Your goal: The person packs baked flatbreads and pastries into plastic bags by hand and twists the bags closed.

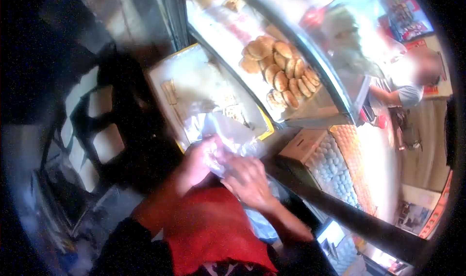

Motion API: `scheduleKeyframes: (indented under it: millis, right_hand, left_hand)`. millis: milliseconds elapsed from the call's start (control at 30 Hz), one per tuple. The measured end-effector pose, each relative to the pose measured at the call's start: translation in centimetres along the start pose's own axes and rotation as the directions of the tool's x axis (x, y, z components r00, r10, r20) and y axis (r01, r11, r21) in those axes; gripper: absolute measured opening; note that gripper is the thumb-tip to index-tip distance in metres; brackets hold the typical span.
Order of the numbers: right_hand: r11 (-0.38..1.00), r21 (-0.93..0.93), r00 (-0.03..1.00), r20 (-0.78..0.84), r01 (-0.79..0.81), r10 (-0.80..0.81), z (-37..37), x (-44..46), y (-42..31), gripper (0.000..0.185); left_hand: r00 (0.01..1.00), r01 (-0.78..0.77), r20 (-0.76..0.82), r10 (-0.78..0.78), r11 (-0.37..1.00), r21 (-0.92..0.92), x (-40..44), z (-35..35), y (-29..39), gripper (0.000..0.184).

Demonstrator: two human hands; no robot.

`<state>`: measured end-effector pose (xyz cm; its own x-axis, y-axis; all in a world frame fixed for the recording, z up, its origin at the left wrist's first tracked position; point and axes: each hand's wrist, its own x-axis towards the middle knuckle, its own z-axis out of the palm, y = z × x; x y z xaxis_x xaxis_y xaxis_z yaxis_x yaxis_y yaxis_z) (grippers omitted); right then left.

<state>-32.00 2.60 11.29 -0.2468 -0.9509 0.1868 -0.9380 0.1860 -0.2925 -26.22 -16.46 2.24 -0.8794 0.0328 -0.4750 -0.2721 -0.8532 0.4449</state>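
A clear plastic bag (218,130) is bunched between my two hands, over the near edge of a pale tray (179,74) with yellow edging. Fingers of my left hand (199,162) are closed on the bag from the left. On the right, my right hand (246,179) has its fingers bent against the bag's lower part. Glare and blur hide what the bag contains, if anything. Some flat, light-brown pieces (171,92) lie in the tray beyond the bag.
Round breads (274,65) are piled in a glass-fronted case (310,38). Pale eggs (335,171) fill a crate beside a cardboard box (303,145). A dark bar (340,205) crosses at lower right. Another person (405,82) is beyond the case.
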Motion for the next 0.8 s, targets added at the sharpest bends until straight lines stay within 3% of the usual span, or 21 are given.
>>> scheduleKeyframes:
  millis: [67, 100, 133, 167, 200, 233, 267, 300, 333, 367, 400, 433, 467, 500, 567, 600, 667, 700, 733, 767, 800]
  right_hand:
    - [0.910, 0.181, 0.884, -0.230, -0.372, 0.407, 0.3, -2.2, -1.8, 0.026]
    - [0.777, 0.410, 0.812, -0.134, -0.477, 0.569, 0.9, -3.3, -2.1, 0.032]
    - [0.466, 0.682, 0.729, 0.146, -0.564, 0.668, 2.4, -4.5, -2.3, 0.040]
    - [0.060, 0.796, 0.644, 0.440, -0.602, 0.626, 4.1, -5.3, -2.3, 0.047]
    - [-0.248, 0.844, 0.675, 0.531, -0.476, 0.512, 5.2, -5.4, -2.2, 0.055]
    - [-0.543, 0.772, 0.727, 0.576, -0.331, 0.375, 6.0, -5.3, -2.4, 0.063]
    - [-0.611, 0.777, 0.799, 0.460, -0.151, 0.388, 6.2, -4.2, -2.9, 0.067]
    - [-0.616, 0.773, 0.801, 0.461, -0.150, 0.382, 5.8, -3.0, -2.6, 0.067]
    - [-0.711, 0.703, 0.752, 0.452, 0.031, 0.479, 4.5, -1.2, -2.2, 0.062]
    - [-0.759, 0.612, 0.683, 0.458, 0.221, 0.568, 3.5, 0.4, -1.6, 0.057]
    - [-0.708, 0.673, 0.626, 0.463, 0.214, 0.628, 2.7, 0.9, -0.6, 0.051]
    - [-0.654, 0.730, 0.564, 0.461, 0.198, 0.685, 2.1, 1.0, 0.4, 0.045]
    - [-0.587, 0.799, 0.499, 0.460, 0.127, 0.734, 2.1, 1.0, 1.1, 0.029]
    - [-0.412, 0.907, 0.434, 0.337, 0.090, 0.835, 3.5, 0.4, 1.9, 0.020]
    - [-0.204, 0.979, 0.406, 0.181, 0.012, 0.896, 2.6, 1.3, 1.6, 0.019]
    - [-0.202, 0.979, 0.412, 0.182, 0.006, 0.893, 1.8, 1.4, 1.4, 0.019]
    - [0.009, 0.931, 0.477, 0.178, -0.364, 0.861, 0.3, 0.9, 0.9, 0.020]
    - [0.045, 0.871, 0.509, 0.243, -0.488, 0.826, 0.1, 0.4, 0.7, 0.020]
    - [0.217, 0.844, 0.640, 0.180, -0.491, 0.747, 0.2, 0.2, 0.5, 0.019]
    - [0.377, 0.801, 0.754, 0.136, -0.466, 0.643, 0.5, -0.1, -0.1, 0.018]
    - [0.348, 0.833, 0.788, 0.159, -0.430, 0.594, 0.5, 0.3, -1.2, 0.016]
  left_hand:
    - [0.971, -0.075, 0.217, 0.096, 0.992, -0.103, -0.5, 1.3, 1.3, 0.044]
    - [0.948, -0.091, 0.290, 0.128, 0.986, -0.137, -0.9, 2.2, 1.9, 0.042]
    - [0.963, -0.267, 0.120, 0.241, 0.918, 0.294, -2.0, 4.3, 3.0, 0.038]
    - [0.968, -0.250, 0.074, 0.241, 0.950, 0.185, -2.8, 5.2, 3.5, 0.037]
    - [0.971, -0.241, 0.028, 0.239, 0.968, 0.071, -3.5, 6.1, 4.0, 0.039]
    - [0.971, -0.238, -0.018, 0.237, 0.970, -0.044, -4.3, 7.1, 4.6, 0.044]
    - [0.986, -0.166, -0.023, 0.165, 0.957, -0.239, -4.7, 7.2, 4.9, 0.047]
    - [0.991, -0.131, -0.024, 0.130, 0.934, -0.332, -5.1, 6.7, 4.9, 0.049]
    - [0.995, -0.097, -0.026, 0.096, 0.901, -0.422, -5.4, 6.1, 4.8, 0.051]
    - [0.970, -0.174, -0.114, 0.213, 0.944, 0.281, -5.5, 4.2, 4.0, 0.046]
    - [0.954, -0.163, -0.107, 0.281, 0.782, 0.601, -5.5, 2.4, 2.9, 0.044]
    - [0.932, -0.106, -0.099, 0.348, 0.525, 0.844, -5.5, 0.5, 1.8, 0.043]
    - [0.947, -0.213, -0.094, 0.307, 0.819, 0.534, -5.4, -1.4, 0.3, 0.040]
    - [0.959, -0.265, -0.071, 0.274, 0.957, 0.118, -5.6, -3.0, -1.0, 0.037]
    - [0.911, -0.370, 0.071, 0.407, 0.728, 0.577, -7.0, -6.7, -3.9, 0.034]
    - [0.958, -0.183, -0.123, 0.259, 0.882, 0.434, -7.4, -10.0, -5.5, 0.037]
    - [0.851, 0.038, -0.524, 0.043, 0.989, 0.142, -9.1, -5.4, -3.6, 0.044]
    - [0.755, -0.056, -0.576, 0.312, 0.906, 0.419, -9.4, -4.9, -4.2, 0.057]
    - [0.718, -0.119, -0.330, 0.613, 0.576, 0.809, -9.8, -3.8, -3.8, 0.064]
    - [0.662, -0.146, 0.027, 0.749, 0.094, 0.985, -10.8, -2.3, -3.1, 0.072]
    - [0.748, -0.324, 0.217, 0.627, 0.060, 0.944, -11.4, 0.1, -1.7, 0.080]
